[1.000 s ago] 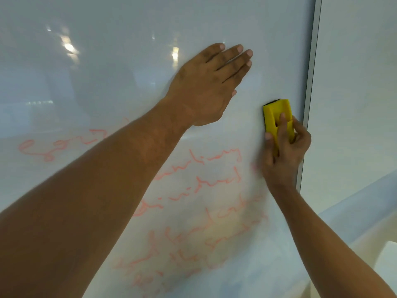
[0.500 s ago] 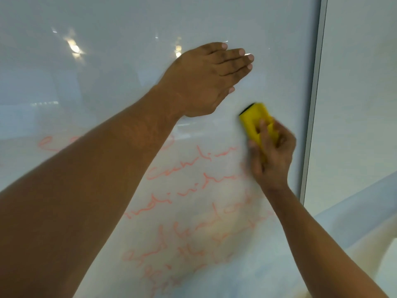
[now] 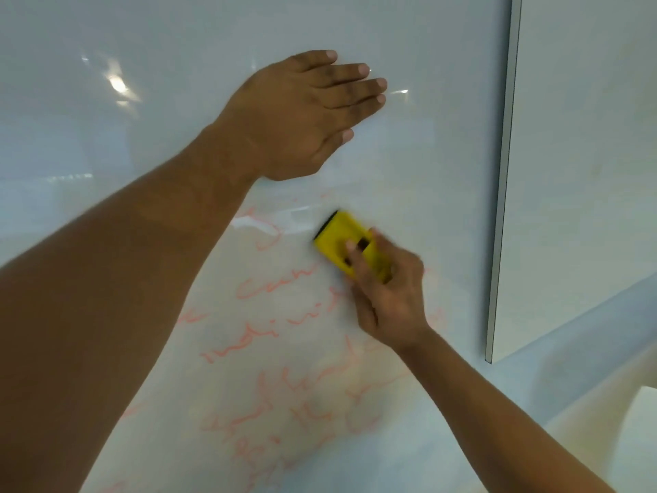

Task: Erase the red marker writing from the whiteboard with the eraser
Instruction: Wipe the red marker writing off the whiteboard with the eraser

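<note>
A glossy whiteboard (image 3: 426,48) fills most of the view. Several lines of faded red marker writing (image 3: 284,382) cover its lower middle. My right hand (image 3: 391,297) is shut on a yellow eraser (image 3: 337,240) with a black pad, pressed against the board at the top of the writing and blurred by motion. My left hand (image 3: 302,115) lies flat on the bare board above, fingers together and pointing right, holding nothing. My left forearm hides the writing's left part.
The whiteboard's metal right edge (image 3: 501,208) runs down the right side, with a pale wall (image 3: 586,172) beyond it. A white ledge or surface (image 3: 604,403) sits at the lower right. Ceiling lights reflect in the upper left of the board.
My right hand has swept the eraser leftward and down from near the board's right edge onto the top of the writing. My left hand stays flat on the board.
</note>
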The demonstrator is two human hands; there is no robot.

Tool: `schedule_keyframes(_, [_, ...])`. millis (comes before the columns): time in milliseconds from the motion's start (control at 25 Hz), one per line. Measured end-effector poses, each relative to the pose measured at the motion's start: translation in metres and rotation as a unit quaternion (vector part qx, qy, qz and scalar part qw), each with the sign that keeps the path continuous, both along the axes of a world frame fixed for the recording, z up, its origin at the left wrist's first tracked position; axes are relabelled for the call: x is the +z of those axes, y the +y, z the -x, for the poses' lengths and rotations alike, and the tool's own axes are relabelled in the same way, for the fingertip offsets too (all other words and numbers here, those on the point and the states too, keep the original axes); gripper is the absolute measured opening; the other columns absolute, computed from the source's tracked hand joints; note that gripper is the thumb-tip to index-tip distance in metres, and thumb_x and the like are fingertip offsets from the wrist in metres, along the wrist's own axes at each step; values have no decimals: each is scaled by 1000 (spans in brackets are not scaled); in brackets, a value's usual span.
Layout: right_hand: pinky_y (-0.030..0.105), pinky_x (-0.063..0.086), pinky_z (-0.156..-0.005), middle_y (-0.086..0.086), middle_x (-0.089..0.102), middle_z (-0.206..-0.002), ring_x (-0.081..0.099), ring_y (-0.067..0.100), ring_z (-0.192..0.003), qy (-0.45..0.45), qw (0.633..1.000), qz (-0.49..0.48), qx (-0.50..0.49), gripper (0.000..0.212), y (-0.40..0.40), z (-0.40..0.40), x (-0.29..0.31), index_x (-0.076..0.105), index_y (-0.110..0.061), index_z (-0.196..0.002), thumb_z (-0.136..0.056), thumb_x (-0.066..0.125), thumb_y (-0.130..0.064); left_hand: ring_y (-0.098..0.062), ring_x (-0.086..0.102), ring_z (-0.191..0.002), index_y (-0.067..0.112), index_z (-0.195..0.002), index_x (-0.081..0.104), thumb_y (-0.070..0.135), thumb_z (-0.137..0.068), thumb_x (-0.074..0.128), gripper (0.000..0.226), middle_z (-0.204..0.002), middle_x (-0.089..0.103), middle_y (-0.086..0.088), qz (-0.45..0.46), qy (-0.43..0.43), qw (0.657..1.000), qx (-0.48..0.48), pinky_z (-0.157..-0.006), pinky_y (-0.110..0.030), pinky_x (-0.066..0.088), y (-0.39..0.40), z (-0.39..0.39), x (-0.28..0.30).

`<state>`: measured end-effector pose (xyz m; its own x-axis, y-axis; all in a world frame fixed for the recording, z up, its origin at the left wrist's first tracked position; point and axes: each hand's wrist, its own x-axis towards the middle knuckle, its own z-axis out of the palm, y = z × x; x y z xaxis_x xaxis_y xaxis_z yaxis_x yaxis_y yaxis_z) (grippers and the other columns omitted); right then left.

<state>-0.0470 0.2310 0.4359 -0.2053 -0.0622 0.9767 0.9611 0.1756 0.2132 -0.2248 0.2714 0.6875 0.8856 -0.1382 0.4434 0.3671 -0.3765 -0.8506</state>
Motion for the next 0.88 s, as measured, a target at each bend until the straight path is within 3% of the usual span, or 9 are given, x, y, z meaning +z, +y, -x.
schedule_keyframes(80, [46,54,-88,23,50,-139,57,38,-110,-8,1000,4,-15,47,-4,-18,8,52,-17,-147,-100,57,-18,-23,18,-164,17,-170,18,34,-116,19,57,-176,19,-3,1,-1,1000,-1,-135,-42,9,-2,0,1])
schedule_keyframes(160, [54,51,-94,24,48,-138,50,37,-120,230,972,-34,22,47,-3,-9,24,50,-16,-148,-102,58,-21,-23,17,-164,16,-170,17,34,-115,20,58,-176,19,-3,5,-3,1000,1,-135,-42,9,-4,0,-1])
schedule_keyframes(200, [54,49,-95,24,48,-138,49,37,-120,282,958,-41,34,46,0,6,27,49,-15,-149,-104,55,-23,-23,16,-164,16,-170,17,34,-116,20,58,-176,18,-3,8,-8,1000,3,-135,-41,9,-5,0,-1])
schedule_keyframes(360, [45,46,-91,24,53,-143,61,41,-108,-16,999,-26,-22,40,0,15,39,53,-16,-146,-107,51,-25,-24,17,-164,11,-170,19,30,-117,20,56,-176,18,-6,17,-68,998,-7,-135,-41,9,-5,11,3])
schedule_keyframes(480, [45,43,-97,25,50,-146,54,38,-120,173,984,-40,22,44,5,28,54,54,-15,-146,-102,59,-18,-26,19,-164,11,-169,21,30,-118,23,55,-176,20,-8,4,-66,998,-7,-135,-42,12,-4,26,7])
schedule_keyframes(640, [46,47,-91,25,51,-148,60,39,-105,-46,998,-21,-26,41,1,32,47,56,-16,-146,-106,49,-22,-25,16,-164,12,-170,17,33,-117,20,57,-177,16,-6,-2,-67,998,5,-135,-43,11,-4,39,4])
schedule_keyframes(760, [49,46,-96,28,50,-145,52,38,-120,170,984,-52,24,44,3,28,63,54,-13,-146,-102,53,-19,-25,14,-165,13,-171,13,35,-117,18,58,-178,13,-6,-5,-76,997,13,-135,-44,10,-2,43,-1])
schedule_keyframes(800, [47,43,-97,27,48,-146,51,38,-120,179,983,-43,14,45,7,38,57,51,-15,-148,-103,51,-21,-26,13,-165,13,-171,12,35,-116,17,59,-178,13,-6,-7,-77,997,16,-135,-44,10,-1,43,-2])
schedule_keyframes(880, [44,43,-93,25,48,-149,57,38,-109,13,999,-19,-23,44,8,46,38,49,-18,-149,-106,47,-22,-26,12,-165,13,-171,12,37,-116,14,60,-178,12,-7,-9,-78,997,16,-135,-45,11,-1,42,-4])
